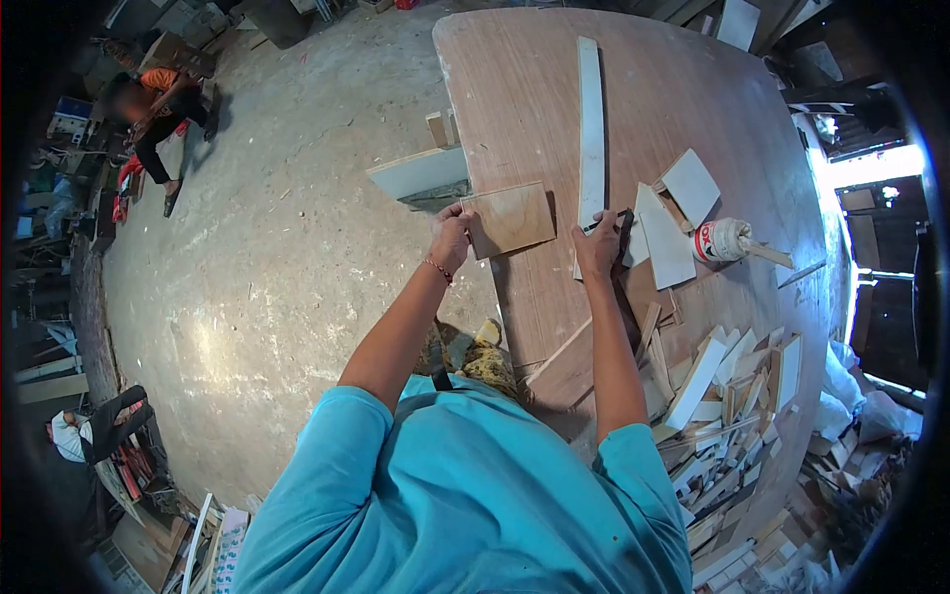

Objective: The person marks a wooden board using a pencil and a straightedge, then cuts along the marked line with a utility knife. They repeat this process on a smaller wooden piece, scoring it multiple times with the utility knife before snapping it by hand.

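Note:
My left hand (pixel 450 241) is closed on the left edge of a rectangular plywood piece (pixel 513 220), which lies tilted over the table's near-left edge. To its right, my right hand (pixel 598 247) is closed with a dark, slim object (pixel 624 230) at its fingers, whose kind I cannot make out. Those fingers are over the lower end of a long white strip (pixel 591 119) lying lengthwise on the wooden table (pixel 515 89). Just right of my right hand are several white-faced board pieces (pixel 665 238).
A white glue tub (pixel 720 241) with a wooden stick stands at the right. Wood offcuts (pixel 727 386) are heaped on the near right. A white-faced board (pixel 421 173) juts out past the table's left edge. Two people (pixel 163 109) are at the far left.

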`<state>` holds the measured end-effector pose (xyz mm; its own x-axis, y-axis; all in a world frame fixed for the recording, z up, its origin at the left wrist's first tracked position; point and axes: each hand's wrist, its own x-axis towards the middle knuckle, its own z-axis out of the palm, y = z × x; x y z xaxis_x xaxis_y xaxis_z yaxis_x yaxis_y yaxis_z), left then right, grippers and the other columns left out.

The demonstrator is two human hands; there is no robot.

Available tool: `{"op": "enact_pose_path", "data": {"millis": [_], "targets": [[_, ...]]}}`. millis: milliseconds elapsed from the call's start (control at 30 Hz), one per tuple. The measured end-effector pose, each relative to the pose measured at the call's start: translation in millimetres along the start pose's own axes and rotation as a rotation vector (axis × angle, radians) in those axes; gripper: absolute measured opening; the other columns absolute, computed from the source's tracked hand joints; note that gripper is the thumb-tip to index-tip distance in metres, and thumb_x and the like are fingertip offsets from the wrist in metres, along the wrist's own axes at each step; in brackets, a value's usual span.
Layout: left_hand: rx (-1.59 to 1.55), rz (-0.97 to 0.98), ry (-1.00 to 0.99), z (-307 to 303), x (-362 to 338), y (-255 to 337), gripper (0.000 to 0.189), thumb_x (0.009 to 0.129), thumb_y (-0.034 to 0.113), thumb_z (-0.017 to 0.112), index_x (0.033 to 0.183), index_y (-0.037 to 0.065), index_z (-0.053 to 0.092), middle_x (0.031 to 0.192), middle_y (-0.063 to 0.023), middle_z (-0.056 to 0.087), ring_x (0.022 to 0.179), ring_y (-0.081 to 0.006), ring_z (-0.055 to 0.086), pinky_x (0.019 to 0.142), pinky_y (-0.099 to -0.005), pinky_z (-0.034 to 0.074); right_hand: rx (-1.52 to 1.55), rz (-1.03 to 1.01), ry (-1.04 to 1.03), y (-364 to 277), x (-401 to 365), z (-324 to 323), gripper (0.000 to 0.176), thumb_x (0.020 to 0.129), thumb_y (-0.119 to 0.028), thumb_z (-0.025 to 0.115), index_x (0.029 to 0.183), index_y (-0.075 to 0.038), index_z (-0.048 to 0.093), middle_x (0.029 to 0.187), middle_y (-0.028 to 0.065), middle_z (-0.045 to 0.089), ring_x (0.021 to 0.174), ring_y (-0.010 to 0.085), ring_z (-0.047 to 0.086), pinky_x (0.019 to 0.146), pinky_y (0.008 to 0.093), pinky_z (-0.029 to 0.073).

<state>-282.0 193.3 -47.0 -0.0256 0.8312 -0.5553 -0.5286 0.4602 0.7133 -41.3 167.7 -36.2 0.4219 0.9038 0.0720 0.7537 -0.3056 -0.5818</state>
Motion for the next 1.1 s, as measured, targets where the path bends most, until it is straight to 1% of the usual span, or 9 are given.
{"op": "enact_pose_path", "data": {"millis": [67, 267, 433, 500, 567, 700, 800, 967, 1100], "targets": [[-0.021, -0.021, -0.002, 3, -7, 3, 0.012, 0.081, 0.003, 0.053, 0.092, 0.003, 0.057, 0.076, -0.0004, 0.056, 0.064, -0.0102, 0.049, 0.063, -0.0291, 0.044, 0.011, 0.024, -0.014, -1, 0, 1, 0.048, 0.064, -0.014, 0.072, 0.096, -0.006, 0.037, 0.085, 0.0214, 0.056, 0.082, 0.0384, 0.057, 0.071, 0.042, 0.043], [0.01, -0.017, 0.022, -2, -9, 4, 0.004, 0.082, 0.005, 0.053, 0.08, 0.005, 0.057, 0.065, 0.0041, 0.051, 0.052, -0.0059, 0.042, 0.051, -0.0226, 0.037, 0.017, 0.018, -0.002, 2, -1, 2, 0.049, 0.064, -0.016, 0.072, 0.096, -0.006, 0.037, 0.084, 0.0213, 0.055, 0.084, 0.0384, 0.056, 0.072, 0.0429, 0.042], [0.006, -0.056, 0.032, -9, 8, 0, 0.006, 0.084, 0.008, 0.054, 0.082, 0.005, 0.058, 0.067, 0.0029, 0.053, 0.053, -0.0065, 0.043, 0.051, -0.0216, 0.037, 0.003, -0.034, 0.029, 4, 0, 4, 0.049, 0.064, -0.016, 0.071, 0.096, -0.006, 0.036, 0.084, 0.0205, 0.055, 0.081, 0.0377, 0.055, 0.071, 0.0436, 0.042], [0.048, -0.051, -0.067, -12, 13, -1, 0.006, 0.081, 0.007, 0.055, 0.087, 0.005, 0.054, 0.079, -0.0038, 0.058, 0.072, -0.014, 0.054, 0.064, -0.0291, 0.044, 0.007, -0.001, -0.003, 0, -1, 0, 0.047, 0.065, -0.014, 0.072, 0.096, -0.005, 0.038, 0.087, 0.0202, 0.054, 0.087, 0.0367, 0.054, 0.074, 0.0419, 0.042], [0.061, -0.045, -0.055, -10, 11, -1, 0.007, 0.081, 0.006, 0.054, 0.088, 0.005, 0.054, 0.081, -0.0041, 0.058, 0.072, -0.0142, 0.055, 0.064, -0.0294, 0.044, 0.014, 0.032, -0.036, -2, -1, -2, 0.046, 0.065, -0.012, 0.072, 0.095, -0.004, 0.039, 0.09, 0.0199, 0.054, 0.092, 0.0357, 0.053, 0.077, 0.0402, 0.042], [0.036, -0.022, -0.099, -14, 9, -6, 0.009, 0.081, 0.004, 0.05, 0.089, 0.004, 0.055, 0.087, -0.0065, 0.059, 0.075, -0.015, 0.057, 0.066, -0.0295, 0.044, -0.007, -0.041, 0.017, 4, 0, 2, 0.049, 0.065, -0.017, 0.071, 0.097, -0.006, 0.036, 0.085, 0.0215, 0.054, 0.083, 0.0371, 0.055, 0.072, 0.0435, 0.042], [-0.129, -0.061, -0.02, 1, -19, -6, 0.01, 0.08, 0.001, 0.048, 0.084, 0.003, 0.056, 0.074, -0.0004, 0.055, 0.065, -0.0098, 0.049, 0.062, -0.0235, 0.041, -0.002, -0.009, 0.002, 2, 1, 1, 0.049, 0.065, -0.017, 0.072, 0.097, -0.006, 0.037, 0.083, 0.0207, 0.055, 0.082, 0.0367, 0.056, 0.072, 0.0432, 0.042], [0.027, -0.284, 0.089, -13, -36, -32, 0.013, 0.08, 0.004, 0.048, 0.088, -0.001, 0.056, 0.077, -0.0063, 0.058, 0.069, -0.0124, 0.053, 0.063, -0.027, 0.042, 0.005, 0.042, 0.029, 1, 0, 0, 0.047, 0.064, -0.017, 0.072, 0.095, -0.007, 0.039, 0.081, 0.0195, 0.056, 0.08, 0.0366, 0.057, 0.07, 0.0432, 0.043], [0.204, -0.276, -0.079, -28, -48, -57, 0.01, 0.081, 0.006, 0.053, 0.085, -0.001, 0.057, 0.078, -0.0059, 0.058, 0.072, -0.0148, 0.056, 0.069, -0.0247, 0.047, 0.104, 0.104, 0.011, -1, 2, -5, 0.046, 0.063, -0.015, 0.072, 0.094, -0.008, 0.039, 0.081, 0.0196, 0.057, 0.078, 0.037, 0.057, 0.069, 0.0425, 0.044]]}}
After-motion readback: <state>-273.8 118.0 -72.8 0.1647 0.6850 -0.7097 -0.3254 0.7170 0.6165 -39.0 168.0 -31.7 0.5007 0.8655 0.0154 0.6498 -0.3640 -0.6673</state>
